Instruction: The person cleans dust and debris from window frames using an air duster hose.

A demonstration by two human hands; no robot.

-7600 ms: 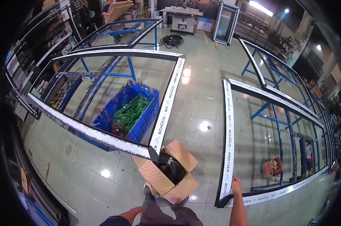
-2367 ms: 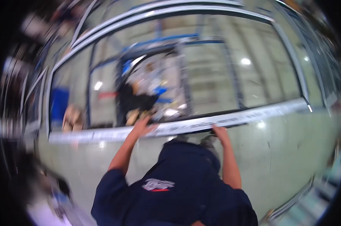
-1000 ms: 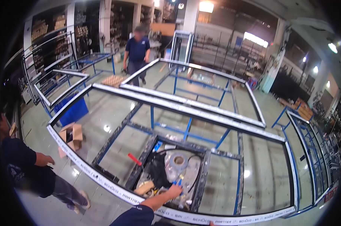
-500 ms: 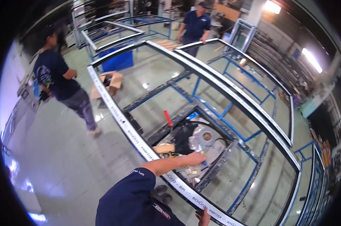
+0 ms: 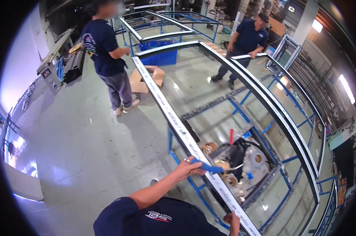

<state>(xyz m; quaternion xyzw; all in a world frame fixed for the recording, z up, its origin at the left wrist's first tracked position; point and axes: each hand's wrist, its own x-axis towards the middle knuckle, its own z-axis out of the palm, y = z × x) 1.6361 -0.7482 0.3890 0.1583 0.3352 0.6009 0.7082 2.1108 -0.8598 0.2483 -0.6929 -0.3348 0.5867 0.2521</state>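
My left hand point(image 5: 189, 169) is closed round a blue-handled tool point(image 5: 207, 166), held just over the near bar of a large frame. A thin metal part seems to stick out from its far end; blur hides its exact kind. My right hand point(image 5: 233, 221) grips the same window frame point(image 5: 168, 106) lower down, with fingers at the bar's edge. White printed film covers the frame's bars. Inside its outline, below, a tray point(image 5: 260, 194) holds a roll of tape point(image 5: 258, 158), a black bag point(image 5: 237, 155), a red-handled tool point(image 5: 231, 136) and brown rolls point(image 5: 209, 148).
Blue trestles point(image 5: 290, 181) support the frame. One co-worker point(image 5: 103, 51) stands by its far left corner; another person point(image 5: 246, 39) touches a second frame point(image 5: 296, 78) at the back. A cardboard box point(image 5: 146, 78) and a blue bin point(image 5: 160, 56) stand on the floor.
My left hand has come up out of the tray with the blue-handled tool, back to the near bar. The view has swung left. The left co-worker now faces the frame's corner.
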